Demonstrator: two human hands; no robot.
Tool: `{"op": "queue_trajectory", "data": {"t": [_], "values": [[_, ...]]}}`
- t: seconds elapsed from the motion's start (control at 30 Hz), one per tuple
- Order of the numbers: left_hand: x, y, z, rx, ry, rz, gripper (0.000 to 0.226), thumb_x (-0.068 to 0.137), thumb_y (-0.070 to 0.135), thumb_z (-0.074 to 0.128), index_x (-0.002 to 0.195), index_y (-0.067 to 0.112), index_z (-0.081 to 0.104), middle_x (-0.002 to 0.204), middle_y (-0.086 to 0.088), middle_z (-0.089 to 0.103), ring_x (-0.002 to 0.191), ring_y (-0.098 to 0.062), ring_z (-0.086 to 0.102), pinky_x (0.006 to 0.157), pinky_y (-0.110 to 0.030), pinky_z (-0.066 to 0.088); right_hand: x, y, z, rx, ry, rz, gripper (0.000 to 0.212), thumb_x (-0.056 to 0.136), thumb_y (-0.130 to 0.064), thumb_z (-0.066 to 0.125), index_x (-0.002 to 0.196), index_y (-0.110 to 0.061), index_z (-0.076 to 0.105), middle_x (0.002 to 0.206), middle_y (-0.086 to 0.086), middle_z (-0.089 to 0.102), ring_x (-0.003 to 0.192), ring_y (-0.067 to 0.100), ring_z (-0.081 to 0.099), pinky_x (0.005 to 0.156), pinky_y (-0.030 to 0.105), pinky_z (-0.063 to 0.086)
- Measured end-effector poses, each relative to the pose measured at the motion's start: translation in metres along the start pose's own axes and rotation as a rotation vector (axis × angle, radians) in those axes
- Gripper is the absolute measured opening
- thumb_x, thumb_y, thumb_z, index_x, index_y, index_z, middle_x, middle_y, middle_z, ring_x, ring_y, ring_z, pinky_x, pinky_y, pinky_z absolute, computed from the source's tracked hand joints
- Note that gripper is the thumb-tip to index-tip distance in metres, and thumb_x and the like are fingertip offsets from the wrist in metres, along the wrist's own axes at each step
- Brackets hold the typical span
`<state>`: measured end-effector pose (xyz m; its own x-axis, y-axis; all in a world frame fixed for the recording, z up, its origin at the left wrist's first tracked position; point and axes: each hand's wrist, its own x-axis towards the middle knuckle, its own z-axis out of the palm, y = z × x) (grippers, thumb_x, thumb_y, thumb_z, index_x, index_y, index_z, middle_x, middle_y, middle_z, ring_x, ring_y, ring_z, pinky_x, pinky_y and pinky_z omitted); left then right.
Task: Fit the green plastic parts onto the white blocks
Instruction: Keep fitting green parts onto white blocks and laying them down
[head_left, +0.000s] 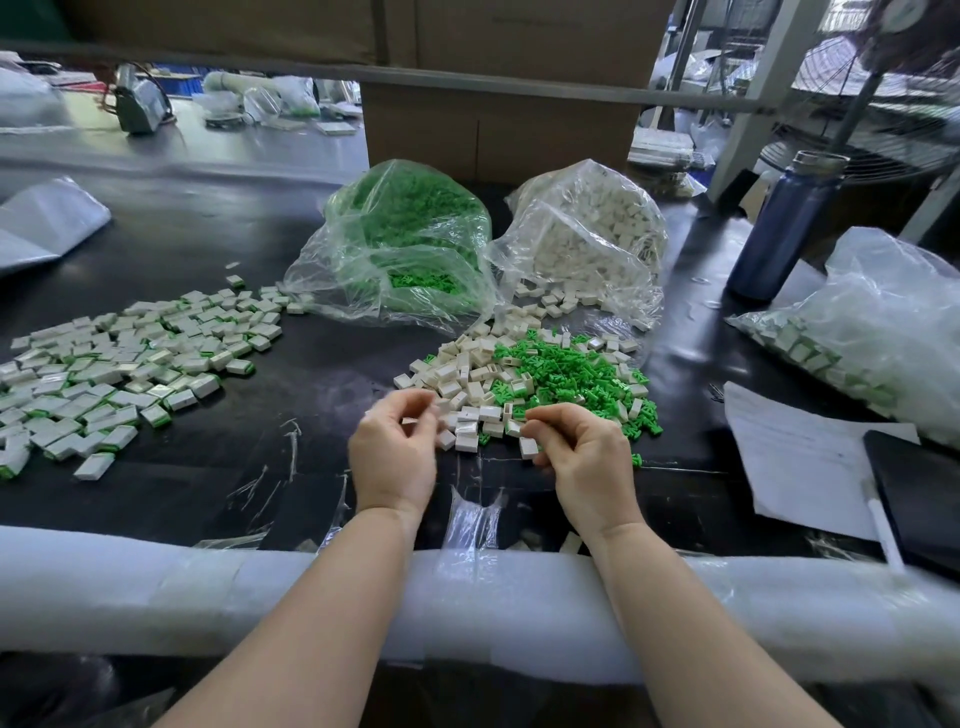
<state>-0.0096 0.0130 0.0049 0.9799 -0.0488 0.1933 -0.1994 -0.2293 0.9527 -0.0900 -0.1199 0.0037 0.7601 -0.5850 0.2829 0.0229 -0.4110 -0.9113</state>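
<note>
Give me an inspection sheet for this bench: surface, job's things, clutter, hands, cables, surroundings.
Surface: black bench top, scraps of clear film on it, white foam padding along the near edge.
Job's things: mixed loose pile of green parts and white blocks at centre; bag of green parts and bag of white blocks behind it; spread of fitted pieces to the left.
Clutter: blue bottle, papers, dark tablet, bag of fitted pieces on the right.
Hands: left hand and right hand, fingers curled at the pile's near edge; contents of both too blurred to tell.
Cables: nothing seen.
Surroundings: cardboard box behind, fan at right.
</note>
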Motion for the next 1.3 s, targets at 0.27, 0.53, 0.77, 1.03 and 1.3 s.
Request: {"op": "queue_trajectory", "data": {"t": [0.27, 0.53, 0.77, 1.03, 1.3], "values": [[0.002, -0.002, -0.003, 0.317, 0.198, -0.009, 0.022, 0.091, 0.003, 0.052, 0.109, 0.001, 0.064, 0.117, -0.014, 0.051, 0.088, -0.018, 0.049, 0.077, -0.007, 0.025, 0.001, 0.001, 0.0, -0.072, -0.006, 0.028, 0.021, 0.094, -0.002, 0.05, 0.105, -0.01, 0.066, 0.093, 0.001, 0.064, 0.071, 0.01, 0.062, 0.075, 0.028, 0.055], [-0.001, -0.001, -0.001, 0.502, 0.112, 0.049, 0.026, 0.086, 0.007, 0.06, 0.111, 0.009, 0.065, 0.116, -0.011, 0.052, 0.111, -0.03, 0.041, 0.094, -0.034, 0.034, 0.001, 0.0, -0.001, -0.105, -0.002, 0.024, 0.02, 0.093, -0.002, 0.051, 0.104, -0.009, 0.067, 0.097, 0.007, 0.063, 0.07, 0.01, 0.061, 0.073, 0.026, 0.055], [-0.007, 0.0, 0.007, 0.625, -0.11, 0.268, 0.01, 0.082, 0.025, 0.068, 0.089, 0.019, 0.071, 0.099, -0.001, 0.06, 0.1, -0.023, 0.047, 0.083, -0.032, 0.031, 0.0, -0.002, -0.002, -0.194, 0.0, -0.017, 0.015, 0.088, -0.01, 0.063, 0.099, -0.012, 0.072, 0.094, 0.002, 0.071, 0.087, 0.013, 0.062, 0.085, 0.025, 0.048], [-0.007, 0.0, 0.009, 0.685, -0.215, 0.305, 0.021, 0.084, 0.034, 0.065, 0.104, 0.03, 0.069, 0.1, 0.007, 0.058, 0.104, -0.018, 0.044, 0.086, -0.029, 0.028, 0.0, -0.002, -0.001, -0.101, -0.046, 0.019, 0.009, 0.084, -0.004, 0.065, 0.086, -0.012, 0.068, 0.085, 0.007, 0.066, 0.077, 0.02, 0.062, 0.08, 0.038, 0.052], [-0.01, 0.002, 0.009, 0.313, -0.305, 0.367, 0.009, 0.079, 0.017, 0.072, 0.088, 0.016, 0.072, 0.083, 0.006, 0.064, 0.084, -0.015, 0.056, 0.082, -0.026, 0.045, 0.001, -0.004, -0.002, 0.059, -0.073, 0.068, 0.013, 0.081, 0.001, 0.067, 0.08, -0.011, 0.067, 0.073, 0.0, 0.066, 0.069, 0.01, 0.062, 0.07, 0.02, 0.053]]}}
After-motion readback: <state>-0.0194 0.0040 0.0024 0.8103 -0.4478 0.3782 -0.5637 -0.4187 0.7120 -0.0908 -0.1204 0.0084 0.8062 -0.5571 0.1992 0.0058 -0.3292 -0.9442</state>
